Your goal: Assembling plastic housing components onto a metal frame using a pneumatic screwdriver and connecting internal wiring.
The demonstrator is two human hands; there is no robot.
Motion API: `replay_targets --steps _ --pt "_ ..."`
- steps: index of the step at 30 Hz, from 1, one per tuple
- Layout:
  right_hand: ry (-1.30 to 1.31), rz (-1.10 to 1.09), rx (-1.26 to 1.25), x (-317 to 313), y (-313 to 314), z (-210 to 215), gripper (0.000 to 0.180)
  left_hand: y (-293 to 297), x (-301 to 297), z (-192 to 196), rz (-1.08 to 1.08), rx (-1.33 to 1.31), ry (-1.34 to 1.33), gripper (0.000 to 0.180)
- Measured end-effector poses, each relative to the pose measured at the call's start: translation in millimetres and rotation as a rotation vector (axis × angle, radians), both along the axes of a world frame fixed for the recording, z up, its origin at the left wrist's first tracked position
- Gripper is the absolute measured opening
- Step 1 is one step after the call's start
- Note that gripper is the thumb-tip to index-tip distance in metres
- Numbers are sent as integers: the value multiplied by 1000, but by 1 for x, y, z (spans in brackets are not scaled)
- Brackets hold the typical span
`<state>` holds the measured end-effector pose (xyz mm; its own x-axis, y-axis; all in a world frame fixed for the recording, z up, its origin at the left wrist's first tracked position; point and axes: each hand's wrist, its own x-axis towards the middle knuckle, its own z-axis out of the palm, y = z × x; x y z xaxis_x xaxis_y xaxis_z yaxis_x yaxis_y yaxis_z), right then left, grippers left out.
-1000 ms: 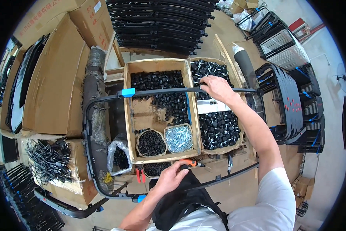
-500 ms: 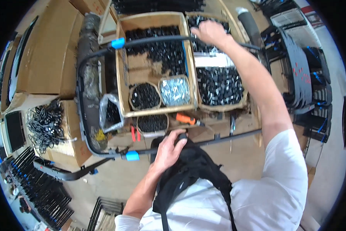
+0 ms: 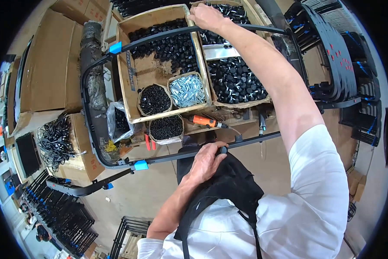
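A black bent metal tube frame point(image 3: 85, 90) with blue tape bands loops over the workbench. My right hand point(image 3: 207, 17) grips its far rail above the cardboard boxes. My left hand point(image 3: 205, 162) is closed on its near rail, right by a small black cap on the tube and just above my black apron. A wooden-edged cardboard box point(image 3: 147, 73) of black plastic caps lies under the frame, and beside it a second box point(image 3: 239, 82) of black round parts.
Small tubs hold black screws point(image 3: 154, 100), silver bolts point(image 3: 188, 90) and more black screws point(image 3: 165, 128). An orange-handled tool point(image 3: 204, 121) and red pliers point(image 3: 147, 142) lie at the bench front. Stacked black frames point(image 3: 332, 52) stand right, cardboard boxes point(image 3: 47, 64) left, more frames point(image 3: 60, 211) on the floor.
The view has tilted down and nearer. Both hands have kept their grip on the frame; the near rail with my left hand sits closer to my apron.
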<state>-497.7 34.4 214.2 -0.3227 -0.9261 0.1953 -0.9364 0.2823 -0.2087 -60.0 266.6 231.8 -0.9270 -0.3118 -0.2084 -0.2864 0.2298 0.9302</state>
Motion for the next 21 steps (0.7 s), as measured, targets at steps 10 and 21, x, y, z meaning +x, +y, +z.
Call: replay_targets --steps 10,21 --pt "-12 56 316 11 9 39 26 11 -6 -8 -89 -80 239 37" --pt "19 6 492 23 13 79 59 2 -8 5 -148 -367 78 29"
